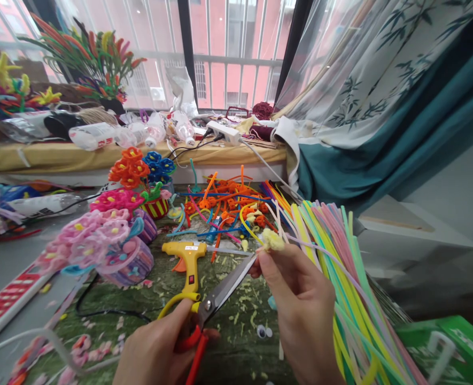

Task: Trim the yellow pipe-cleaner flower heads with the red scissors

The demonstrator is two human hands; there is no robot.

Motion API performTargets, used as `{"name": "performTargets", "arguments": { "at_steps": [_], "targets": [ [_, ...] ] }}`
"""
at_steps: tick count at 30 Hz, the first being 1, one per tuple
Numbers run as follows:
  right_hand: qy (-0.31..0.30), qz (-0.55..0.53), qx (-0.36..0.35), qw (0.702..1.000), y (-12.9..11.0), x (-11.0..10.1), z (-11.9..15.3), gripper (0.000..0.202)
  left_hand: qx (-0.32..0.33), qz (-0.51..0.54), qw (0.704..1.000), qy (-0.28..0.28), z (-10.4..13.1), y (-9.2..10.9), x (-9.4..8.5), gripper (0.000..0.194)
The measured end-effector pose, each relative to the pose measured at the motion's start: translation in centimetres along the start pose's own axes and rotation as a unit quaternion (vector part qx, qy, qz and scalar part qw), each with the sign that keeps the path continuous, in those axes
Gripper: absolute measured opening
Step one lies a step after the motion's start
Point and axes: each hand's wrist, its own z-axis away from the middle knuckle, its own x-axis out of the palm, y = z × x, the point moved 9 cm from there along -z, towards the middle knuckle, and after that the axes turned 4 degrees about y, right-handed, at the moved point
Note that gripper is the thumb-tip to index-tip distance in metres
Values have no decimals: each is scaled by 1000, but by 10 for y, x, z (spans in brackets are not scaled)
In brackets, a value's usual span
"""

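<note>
My left hand (160,345) grips a pair of scissors (226,286) with red and yellow handles. Their blades point up and to the right, the tips reaching the fingers of my right hand (300,305). Between that hand's thumb and fingers is a fluffy pale yellow pipe-cleaner piece (273,240). The blades look nearly closed; whether they touch the piece is hard to see. Just beyond the scissors lies a yellow glue gun (188,254). Yellow fuzz clippings are scattered on the green surface below, near a googly eye (261,331).
A thick bundle of pastel pipe cleaners (352,289) lies at the right, near a green box (448,347). Orange pipe-cleaner pieces (230,195) are heaped behind. Finished flower pots (126,262) stand at left. A power strip (224,132) rests on the windowsill.
</note>
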Motion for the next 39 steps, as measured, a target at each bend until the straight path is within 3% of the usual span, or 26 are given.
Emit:
{"name": "performTargets", "arguments": {
  "at_steps": [6, 13, 20, 26, 39],
  "targets": [
    [9, 12, -1, 1000, -1, -1, -2, 6, -44, 31, 998, -21, -4, -9, 2, 25],
    [20, -1, 2, 1000, 1, -3, -6, 9, -116, 90, 989, -29, -5, -2, -6, 7],
    [18, -31, 21, 999, 8, -3, -6, 11, -88, 91, 991, -32, -3, -2, -2, 4],
    [25, -58, 30, 998, 8, -3, -6, 12, -98, 62, 993, 14, -2, -5, 3, 14],
    [-6, -129, 83, 988, 10, 3, -5, 10, -123, 73, 985, -94, -1, -4, 8, 23]
  ]
}}
